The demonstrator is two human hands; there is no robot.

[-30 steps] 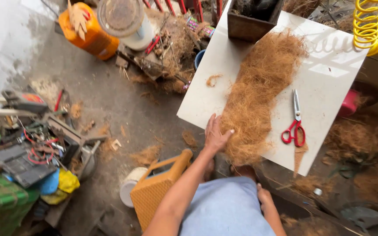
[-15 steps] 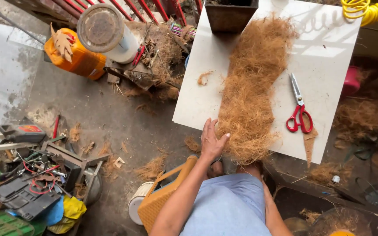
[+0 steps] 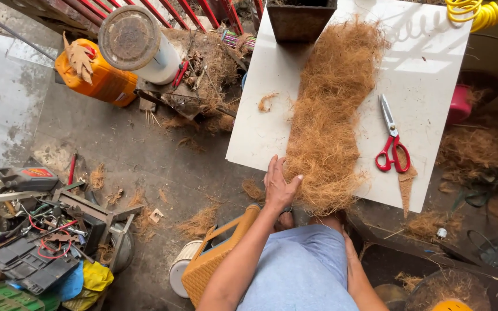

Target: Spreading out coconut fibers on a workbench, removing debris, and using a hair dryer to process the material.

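Pressing flat, fingers spread, the left hand [image 3: 279,187] is shaping the near end of the coconut fibre strip [image 3: 329,115] on the white board [image 3: 433,75], red scissors [image 3: 392,144] lying unused to its right, while the right hand [image 3: 353,270] is hanging low, finger state impossible to tell.

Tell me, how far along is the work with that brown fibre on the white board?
Done: a long strip of brown coconut-like fibre is laid out down the white square board. In hand: the left hand presses the strip's near edge; the right hand hangs low by the lap. Left: the red-handled scissors lie untouched beside it, edges ragged.
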